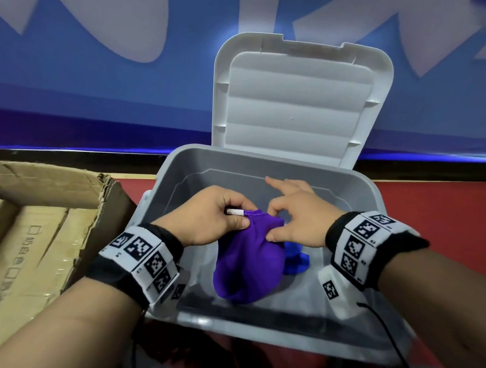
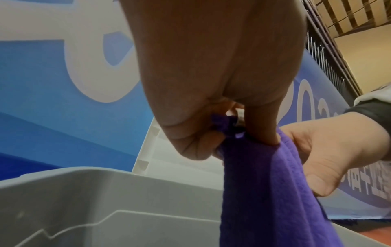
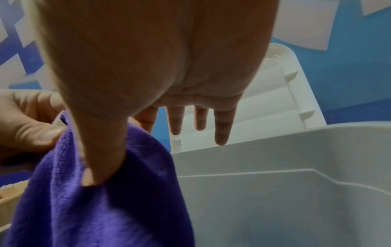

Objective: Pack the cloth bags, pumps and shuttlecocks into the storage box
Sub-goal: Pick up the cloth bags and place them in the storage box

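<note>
Left hand: fingers curled, top edge of purple cloth bag pinched at its mouth, white tag end held between thumb and forefinger.
Right hand: opposite side of bag mouth pinched between thumb and a finger; other fingers spread straight, forefinger pointing out.
Purple cloth bag: hung from both hands over the open storage box, lower part down inside it; contact with the floor cannot be told.
Blue item: seen inside the box just behind the bag, mostly hidden.
Lid: raised upright at the far side.
Cardboard carton: set beside the box on the left.
</note>
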Tool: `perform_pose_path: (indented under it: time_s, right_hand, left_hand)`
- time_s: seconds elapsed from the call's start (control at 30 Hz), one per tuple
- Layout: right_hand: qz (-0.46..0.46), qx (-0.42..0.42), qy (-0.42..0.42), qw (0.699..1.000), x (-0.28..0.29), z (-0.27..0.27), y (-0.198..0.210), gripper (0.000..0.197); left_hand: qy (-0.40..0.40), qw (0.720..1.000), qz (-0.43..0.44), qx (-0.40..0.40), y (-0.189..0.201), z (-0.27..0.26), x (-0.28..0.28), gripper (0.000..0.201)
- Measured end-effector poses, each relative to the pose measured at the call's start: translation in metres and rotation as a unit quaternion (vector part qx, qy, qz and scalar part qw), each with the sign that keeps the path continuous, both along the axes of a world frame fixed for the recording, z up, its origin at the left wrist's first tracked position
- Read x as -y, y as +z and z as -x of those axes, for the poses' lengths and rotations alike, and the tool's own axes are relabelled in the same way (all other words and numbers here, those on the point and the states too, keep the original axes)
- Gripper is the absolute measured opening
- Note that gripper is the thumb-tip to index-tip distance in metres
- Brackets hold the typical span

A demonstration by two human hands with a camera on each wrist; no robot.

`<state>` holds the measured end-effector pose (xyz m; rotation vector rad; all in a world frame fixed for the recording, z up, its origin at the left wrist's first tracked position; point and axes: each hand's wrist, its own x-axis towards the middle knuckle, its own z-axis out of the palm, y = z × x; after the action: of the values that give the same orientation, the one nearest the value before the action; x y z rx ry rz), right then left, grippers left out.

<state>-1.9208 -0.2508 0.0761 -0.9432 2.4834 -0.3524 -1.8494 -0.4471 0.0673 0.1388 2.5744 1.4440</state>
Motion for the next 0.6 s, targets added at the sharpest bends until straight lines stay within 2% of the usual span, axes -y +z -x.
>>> perform_pose_path:
  time_s: [0.13, 0.23, 0.3, 0.43, 0.5, 0.53, 0.6]
  right_hand:
    - [0.018, -0.012, -0.06, 0.998, -0.007, 0.0, 0.002, 0.037]
    - [0.048, -0.005, -0.119, 0.992, -0.014, 0.003, 0.001, 0.027]
    - [0.112, 0.019, -0.164, 0.98, -0.014, 0.005, -0.003, 0.029]
    - [0.286, 0.069, -0.255, 0.921, -0.009, 0.009, -0.003, 0.045]
    - [0.337, 0.125, -0.294, 0.886, -0.007, 0.01, 0.004, 0.057]
    - [0.344, 0.142, -0.308, 0.875, -0.007, 0.011, 0.006, 0.055]
    - [0.328, 0.153, -0.324, 0.874, -0.007, 0.013, 0.007, 0.025]
  left_hand:
    - [0.079, 0.993, 0.085, -0.031, -0.002, 0.002, 0.005, 0.012]
    - [0.137, 0.985, 0.099, -0.039, -0.006, 0.004, 0.01, 0.019]
    - [0.152, 0.984, 0.081, -0.039, -0.008, 0.004, 0.009, 0.016]
    - [0.187, 0.978, 0.061, -0.065, -0.007, 0.008, 0.006, 0.018]
    - [0.22, 0.973, 0.034, -0.056, -0.006, 0.011, 0.005, 0.019]
    - [0.236, 0.971, 0.007, -0.042, -0.005, 0.011, 0.005, 0.019]
    - [0.262, 0.962, -0.07, 0.003, -0.001, 0.011, 0.001, 0.016]
